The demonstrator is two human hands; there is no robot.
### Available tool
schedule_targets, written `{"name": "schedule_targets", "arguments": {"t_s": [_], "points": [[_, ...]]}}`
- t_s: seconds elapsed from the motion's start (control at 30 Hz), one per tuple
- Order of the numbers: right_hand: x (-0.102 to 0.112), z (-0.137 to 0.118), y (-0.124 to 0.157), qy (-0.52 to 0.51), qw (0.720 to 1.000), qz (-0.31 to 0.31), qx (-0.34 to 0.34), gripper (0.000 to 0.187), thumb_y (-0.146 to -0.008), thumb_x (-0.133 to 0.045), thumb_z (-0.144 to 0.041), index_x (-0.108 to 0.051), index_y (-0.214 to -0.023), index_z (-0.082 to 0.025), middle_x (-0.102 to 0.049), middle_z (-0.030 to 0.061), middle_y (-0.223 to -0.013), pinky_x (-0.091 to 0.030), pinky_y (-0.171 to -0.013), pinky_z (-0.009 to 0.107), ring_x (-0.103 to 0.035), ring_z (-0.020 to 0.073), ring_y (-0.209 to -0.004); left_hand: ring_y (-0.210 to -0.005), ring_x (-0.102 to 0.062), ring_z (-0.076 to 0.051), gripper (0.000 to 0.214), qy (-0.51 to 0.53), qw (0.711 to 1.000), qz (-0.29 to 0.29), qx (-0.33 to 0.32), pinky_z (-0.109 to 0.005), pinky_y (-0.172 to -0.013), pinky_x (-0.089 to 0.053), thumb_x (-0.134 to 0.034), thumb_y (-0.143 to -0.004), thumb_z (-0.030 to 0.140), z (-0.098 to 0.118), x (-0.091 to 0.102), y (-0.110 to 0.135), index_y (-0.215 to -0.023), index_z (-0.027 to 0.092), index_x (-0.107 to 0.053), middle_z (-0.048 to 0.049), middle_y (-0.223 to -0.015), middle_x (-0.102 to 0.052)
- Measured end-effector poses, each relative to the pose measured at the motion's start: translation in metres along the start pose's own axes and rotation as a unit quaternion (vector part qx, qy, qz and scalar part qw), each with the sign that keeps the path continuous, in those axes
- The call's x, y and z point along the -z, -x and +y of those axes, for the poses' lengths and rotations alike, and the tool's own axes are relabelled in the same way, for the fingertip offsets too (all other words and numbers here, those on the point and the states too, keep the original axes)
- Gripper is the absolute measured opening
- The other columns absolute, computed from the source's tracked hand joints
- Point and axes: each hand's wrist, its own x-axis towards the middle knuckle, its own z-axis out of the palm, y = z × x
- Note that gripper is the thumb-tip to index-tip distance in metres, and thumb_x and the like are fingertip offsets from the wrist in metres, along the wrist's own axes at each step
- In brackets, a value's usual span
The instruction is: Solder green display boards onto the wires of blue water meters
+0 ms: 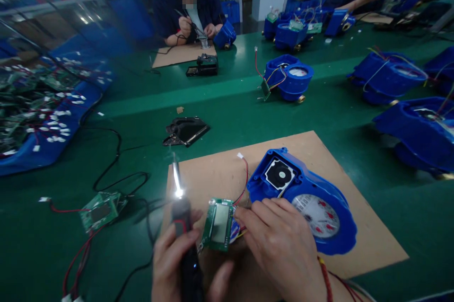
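Observation:
My left hand (172,257) is wrapped round the black handle of a soldering iron (184,226). Its bright metal tip points up and away from me. My right hand (283,238) has its fingers closed at the right edge of a green circuit board (220,226) with a grey display. A red and black lead with a white plug (240,155) runs from behind this board. Just beyond my right hand a blue water meter (344,219) lies on a sheet of brown cardboard (379,254), with a white dial and an open square compartment. My right fingertips are partly hidden.
Another wired circuit board (101,212) lies at the left, near black cables. A blue bin (76,119) heaped with boards stands behind it. A black stand (186,130) is beyond the cardboard. More blue meters (289,77) stand at the right. A co-worker (191,8) sits opposite.

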Motion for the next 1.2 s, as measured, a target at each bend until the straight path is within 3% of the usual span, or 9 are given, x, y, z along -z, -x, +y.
{"name": "schedule_targets", "arguments": {"t_s": [0.13,0.33,0.47,0.6,0.67,0.8,0.93,1.07,1.2], "points": [[0.0,0.0,-0.001,0.006,1.0,0.004,0.004,0.011,-0.081,-0.049,-0.017,-0.057,-0.086,-0.022,-0.053,-0.0028,-0.066,-0.025,-0.062,0.03,-0.044,0.0157,-0.063,-0.102,-0.053,-0.027,0.045,-0.019,1.0,-0.015,-0.003,-0.042,-0.08,-0.049,-0.071,-0.062,0.029,-0.011,-0.023,0.005,-0.101,0.021,-0.051,-0.0097,-0.111,-0.055],[-0.001,0.0,0.0,0.001,1.0,0.012,0.009,0.01,-0.083,-0.049,-0.018,-0.057,-0.081,-0.022,-0.053,-0.0027,-0.064,-0.025,-0.062,0.03,-0.044,0.0153,-0.062,-0.105,-0.052,-0.023,0.03,0.033,0.999,-0.03,-0.009,-0.04,-0.089,-0.042,-0.06,-0.071,0.018,-0.023,-0.022,-0.006,-0.098,0.022,-0.048,-0.0069,-0.103,-0.061],[-0.001,0.0,0.0,-0.001,1.0,0.015,0.005,0.011,-0.083,-0.047,-0.018,-0.057,-0.081,-0.022,-0.052,-0.0025,-0.064,-0.025,-0.063,0.03,-0.044,0.0156,-0.062,-0.108,-0.05,-0.024,0.039,0.09,0.994,-0.047,-0.049,-0.039,-0.09,-0.041,-0.065,-0.067,0.021,-0.01,-0.015,-0.012,-0.101,0.019,-0.046,-0.0096,-0.111,-0.055],[0.0,0.0,0.0,-0.004,1.0,0.011,0.007,0.012,-0.083,-0.046,-0.017,-0.057,-0.081,-0.022,-0.051,-0.0024,-0.064,-0.025,-0.062,0.03,-0.043,0.0159,-0.062,-0.098,-0.055,-0.02,0.028,0.095,0.994,0.033,-0.05,-0.033,-0.085,-0.042,-0.061,-0.068,0.01,0.015,-0.013,-0.019,-0.09,0.019,-0.046,-0.0054,-0.093,-0.061],[0.001,0.0,0.0,-0.002,1.0,0.011,0.005,0.013,-0.083,-0.045,-0.016,-0.056,-0.078,-0.022,-0.05,-0.0025,-0.063,-0.025,-0.062,0.03,-0.042,0.0159,-0.062,-0.092,-0.057,-0.017,0.023,0.079,0.995,0.043,-0.05,-0.032,-0.084,-0.041,-0.058,-0.07,0.009,0.023,-0.015,-0.021,-0.086,0.021,-0.046,-0.0017,-0.084,-0.061],[0.002,0.0,-0.001,0.0,1.0,0.006,0.001,0.013,-0.081,-0.047,-0.014,-0.055,-0.076,-0.022,-0.05,-0.0029,-0.063,-0.025,-0.062,0.03,-0.043,0.0158,-0.062,-0.091,-0.057,-0.015,0.026,0.077,0.994,0.04,-0.066,-0.031,-0.086,-0.039,-0.056,-0.072,0.007,0.026,-0.02,-0.023,-0.093,0.02,-0.046,-0.002,-0.085,-0.059],[0.001,0.001,-0.001,0.005,1.0,0.003,0.004,0.01,-0.08,-0.05,-0.014,-0.055,-0.078,-0.023,-0.051,-0.0031,-0.064,-0.026,-0.062,0.03,-0.044,0.016,-0.062,-0.082,-0.058,-0.009,0.026,0.093,0.993,0.026,-0.067,-0.024,-0.075,-0.042,-0.056,-0.074,0.004,0.024,-0.018,-0.022,-0.094,0.018,-0.047,-0.0035,-0.097,-0.053],[0.001,0.0,0.0,0.005,1.0,0.006,0.003,0.008,-0.081,-0.051,-0.016,-0.055,-0.079,-0.022,-0.051,-0.0029,-0.064,-0.027,-0.062,0.031,-0.045,0.016,-0.062,-0.083,-0.058,-0.009,0.031,0.047,0.993,0.004,-0.105,-0.021,-0.073,-0.045,-0.057,-0.071,0.003,0.021,-0.015,-0.027,-0.097,0.018,-0.049,-0.0029,-0.101,-0.051],[0.004,0.0,0.001,-0.034,0.999,0.009,0.003,0.012,-0.086,-0.046,-0.02,-0.055,-0.094,-0.02,-0.057,-0.0012,-0.072,-0.033,-0.066,0.031,-0.05,0.015,-0.068,-0.083,-0.057,-0.015,0.025,-0.053,0.993,-0.032,-0.099,-0.027,-0.072,-0.048,-0.061,-0.067,0.011,0.017,-0.013,-0.041,-0.088,0.021,-0.055,-0.0016,-0.095,-0.055]]}}
